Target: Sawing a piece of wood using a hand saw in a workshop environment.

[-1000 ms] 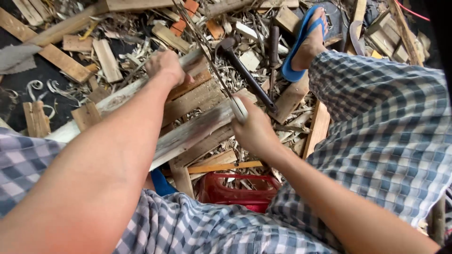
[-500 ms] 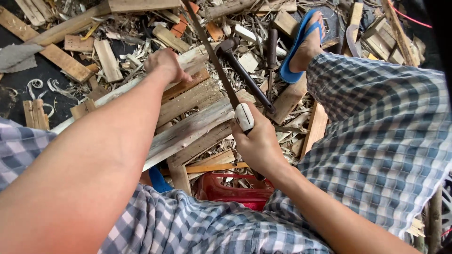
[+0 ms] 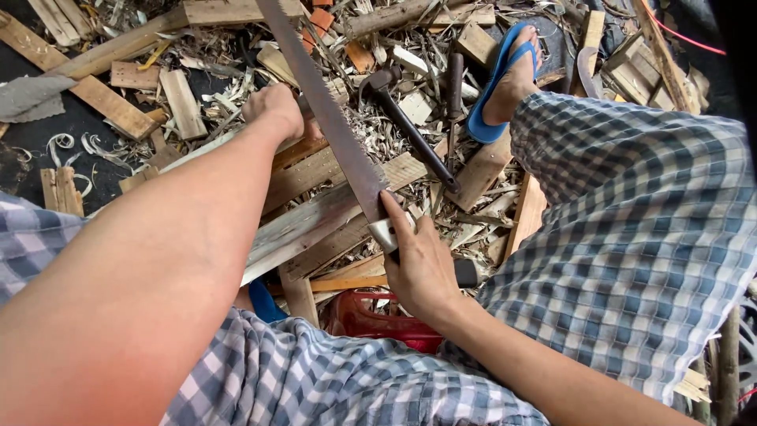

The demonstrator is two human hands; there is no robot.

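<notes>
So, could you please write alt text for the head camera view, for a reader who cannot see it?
Seen from above, a person's right hand grips a handsaw cutting a pale wooden plank, while the left hand presses the plank down. Wood scraps, shavings and a hammer litter the ground beside a foot in a blue sandal.

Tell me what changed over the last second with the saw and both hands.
The right hand drew the saw back toward the body, so far more of its blade now shows above the plank. The grip on the handle never let go. The left hand stayed pressed on the wood, and the hammer lay unmoved.
</notes>
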